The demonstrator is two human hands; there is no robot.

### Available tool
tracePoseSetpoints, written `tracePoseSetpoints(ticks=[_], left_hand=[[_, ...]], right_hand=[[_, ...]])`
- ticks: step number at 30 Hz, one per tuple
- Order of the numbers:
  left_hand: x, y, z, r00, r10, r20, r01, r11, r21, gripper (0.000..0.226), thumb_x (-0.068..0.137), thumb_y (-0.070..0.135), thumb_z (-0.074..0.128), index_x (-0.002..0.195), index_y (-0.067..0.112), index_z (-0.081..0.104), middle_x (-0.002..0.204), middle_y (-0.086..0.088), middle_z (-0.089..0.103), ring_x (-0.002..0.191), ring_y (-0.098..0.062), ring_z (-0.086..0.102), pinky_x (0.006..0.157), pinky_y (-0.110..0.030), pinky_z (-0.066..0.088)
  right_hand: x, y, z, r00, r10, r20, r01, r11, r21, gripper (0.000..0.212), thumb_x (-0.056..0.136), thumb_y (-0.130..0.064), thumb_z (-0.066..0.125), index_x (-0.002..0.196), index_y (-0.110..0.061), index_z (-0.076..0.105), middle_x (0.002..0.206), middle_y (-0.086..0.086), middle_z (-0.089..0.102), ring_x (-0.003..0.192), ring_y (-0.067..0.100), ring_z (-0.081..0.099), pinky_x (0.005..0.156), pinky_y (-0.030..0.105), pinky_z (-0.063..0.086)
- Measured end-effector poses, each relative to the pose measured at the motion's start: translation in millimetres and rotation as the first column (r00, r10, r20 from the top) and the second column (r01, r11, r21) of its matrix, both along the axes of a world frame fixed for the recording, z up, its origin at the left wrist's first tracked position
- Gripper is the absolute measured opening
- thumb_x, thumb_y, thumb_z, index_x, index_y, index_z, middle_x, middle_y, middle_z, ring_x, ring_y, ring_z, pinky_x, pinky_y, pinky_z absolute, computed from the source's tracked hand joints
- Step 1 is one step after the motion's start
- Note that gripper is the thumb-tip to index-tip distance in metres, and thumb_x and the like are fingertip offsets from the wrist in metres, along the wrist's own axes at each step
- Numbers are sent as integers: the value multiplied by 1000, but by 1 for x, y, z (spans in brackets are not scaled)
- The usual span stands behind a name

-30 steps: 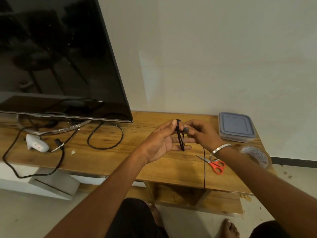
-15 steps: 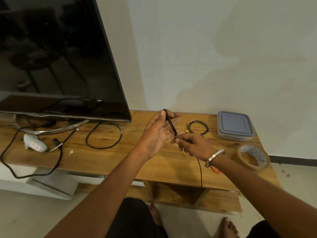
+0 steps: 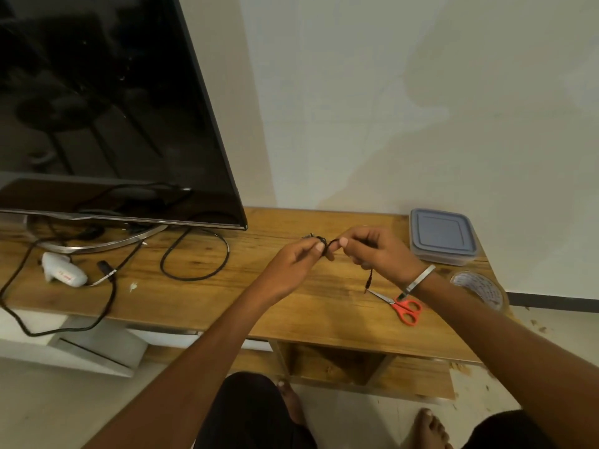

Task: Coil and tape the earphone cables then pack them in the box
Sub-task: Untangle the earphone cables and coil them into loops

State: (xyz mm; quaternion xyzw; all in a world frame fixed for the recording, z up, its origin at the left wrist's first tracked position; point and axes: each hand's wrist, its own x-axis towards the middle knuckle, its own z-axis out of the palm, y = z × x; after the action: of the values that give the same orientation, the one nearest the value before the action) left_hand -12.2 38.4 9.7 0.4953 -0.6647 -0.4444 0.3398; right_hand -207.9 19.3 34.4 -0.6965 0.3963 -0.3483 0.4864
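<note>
Pinching the small black earphone cable coil between them above the desk, left hand and right hand each clamp it; thin, limp and springy, it is probably best held across the bundled loops.

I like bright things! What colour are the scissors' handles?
Orange-red, on the scissors, in the head view.

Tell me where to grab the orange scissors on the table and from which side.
Take the scissors by the orange loops, the end nearest the table's front edge. Come from above on the right hand's side: they lie flat, blades pointing back-left toward the hands, and the right forearm crosses above them.
</note>
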Motion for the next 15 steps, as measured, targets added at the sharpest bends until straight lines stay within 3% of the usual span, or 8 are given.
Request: tracePoseSetpoints(ticks=[3,6,12,15], left_hand=[[-4,2,0,998,-60,17,59,994,87,34,104,36,39,92,23,69,116,-3,67,114,-15,59,100,-39,43],[-8,4,4,994,-98,-45,105,973,206,37,105,33,36,86,25,66,123,3,66,122,-11,55,105,-42,41],[-11,10,8,961,-173,-216,232,929,290,35,105,32,33,84,23,59,122,-4,67,126,-17,55,106,-53,41],[-13,11,12,922,-163,-350,283,903,324,32,105,32,34,84,20,56,119,-10,67,127,-22,55,108,-57,39]], right_hand=[[-2,-3,3,999,-18,-31,17,999,-46,20,94,-14,54,86,-11,72,56,-12,56,52,4,43,49,14,34],[-3,-4,1,998,-41,-58,34,994,-106,20,94,-10,53,88,-2,70,58,-18,60,51,-2,49,52,8,36],[-6,-10,-12,982,-124,-144,97,979,-182,15,92,-19,56,88,-16,70,77,-6,67,65,1,55,64,15,44],[-7,-10,-15,989,-126,-73,115,983,-141,10,90,-17,59,87,-20,69,81,-7,68,74,1,61,69,14,48]])
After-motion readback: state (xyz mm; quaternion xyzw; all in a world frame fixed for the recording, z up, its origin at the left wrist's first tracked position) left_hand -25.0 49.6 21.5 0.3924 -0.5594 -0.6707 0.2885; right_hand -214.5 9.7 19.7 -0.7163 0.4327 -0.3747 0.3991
